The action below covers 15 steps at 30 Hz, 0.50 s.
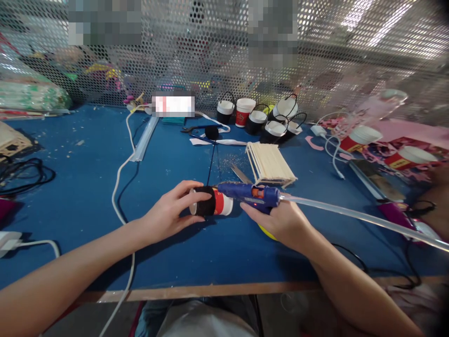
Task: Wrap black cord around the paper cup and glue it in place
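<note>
My left hand (177,208) is closed around a small paper cup (224,206) lying on its side, its red printed band showing beside a wrapping of black cord (205,201). A strand leads from the wrapping back to a black ball of cord (212,133). In my right hand (284,220) is a blue glue gun (245,191), gripped by its handle, its nozzle at the edge of the black wrapping; contact there is hard to make out. A long clear glue stick (351,213) sticks out of the gun's rear.
Scissors (240,173) lie beyond the gun, beside a bundle of pale sticks (271,164). Several black-wrapped cups with handles (257,121) stand along the mesh screen (217,56). A white cable (117,187) crosses the blue table (168,262) at left. Red cups (365,138) stand at right.
</note>
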Each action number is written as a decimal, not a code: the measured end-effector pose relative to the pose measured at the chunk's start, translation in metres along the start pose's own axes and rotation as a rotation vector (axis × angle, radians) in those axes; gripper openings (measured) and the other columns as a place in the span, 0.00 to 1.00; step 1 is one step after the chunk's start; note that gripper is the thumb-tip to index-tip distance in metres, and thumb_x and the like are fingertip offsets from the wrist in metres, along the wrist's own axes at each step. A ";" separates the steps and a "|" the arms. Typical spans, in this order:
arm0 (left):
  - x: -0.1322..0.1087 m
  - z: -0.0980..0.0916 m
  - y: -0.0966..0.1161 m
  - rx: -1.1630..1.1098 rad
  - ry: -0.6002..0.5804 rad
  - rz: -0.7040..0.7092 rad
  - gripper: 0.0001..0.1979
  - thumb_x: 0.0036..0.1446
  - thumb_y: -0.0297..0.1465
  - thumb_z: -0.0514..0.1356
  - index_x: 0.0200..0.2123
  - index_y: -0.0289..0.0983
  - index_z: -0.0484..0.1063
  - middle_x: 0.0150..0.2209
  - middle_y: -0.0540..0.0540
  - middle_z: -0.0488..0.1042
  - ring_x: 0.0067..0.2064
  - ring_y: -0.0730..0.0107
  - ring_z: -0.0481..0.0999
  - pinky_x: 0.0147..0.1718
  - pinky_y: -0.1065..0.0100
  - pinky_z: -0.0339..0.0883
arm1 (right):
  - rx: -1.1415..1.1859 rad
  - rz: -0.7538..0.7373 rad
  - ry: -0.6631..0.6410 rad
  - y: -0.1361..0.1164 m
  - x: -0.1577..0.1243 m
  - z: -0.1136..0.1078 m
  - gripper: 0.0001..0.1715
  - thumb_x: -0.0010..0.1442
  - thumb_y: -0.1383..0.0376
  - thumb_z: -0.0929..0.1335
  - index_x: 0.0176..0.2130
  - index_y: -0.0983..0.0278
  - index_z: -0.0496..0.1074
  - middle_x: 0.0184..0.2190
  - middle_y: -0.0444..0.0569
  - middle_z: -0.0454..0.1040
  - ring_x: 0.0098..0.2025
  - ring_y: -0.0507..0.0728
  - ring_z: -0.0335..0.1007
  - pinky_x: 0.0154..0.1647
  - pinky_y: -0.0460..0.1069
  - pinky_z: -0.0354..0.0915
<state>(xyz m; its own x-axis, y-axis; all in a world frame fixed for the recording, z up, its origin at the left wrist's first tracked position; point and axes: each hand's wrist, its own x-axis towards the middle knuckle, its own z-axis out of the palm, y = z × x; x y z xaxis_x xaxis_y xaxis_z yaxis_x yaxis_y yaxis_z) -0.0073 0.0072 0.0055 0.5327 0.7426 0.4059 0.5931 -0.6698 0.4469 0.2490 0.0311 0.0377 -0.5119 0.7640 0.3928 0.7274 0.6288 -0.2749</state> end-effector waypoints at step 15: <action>0.001 0.006 -0.009 -0.513 0.090 -0.296 0.22 0.51 0.33 0.63 0.51 0.40 0.64 0.48 0.42 0.66 0.44 0.65 0.73 0.43 0.62 0.72 | -0.307 -0.261 -0.062 0.000 -0.005 -0.015 0.16 0.54 0.70 0.62 0.31 0.58 0.78 0.09 0.44 0.58 0.20 0.54 0.63 0.26 0.49 0.65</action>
<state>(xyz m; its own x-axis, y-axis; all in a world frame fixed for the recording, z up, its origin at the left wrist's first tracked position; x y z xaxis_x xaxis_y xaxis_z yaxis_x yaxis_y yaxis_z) -0.0086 0.0145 -0.0026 0.3229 0.9096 0.2613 0.3295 -0.3669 0.8700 0.2581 0.0248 0.0490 -0.7171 0.5978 0.3584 0.6674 0.7372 0.1058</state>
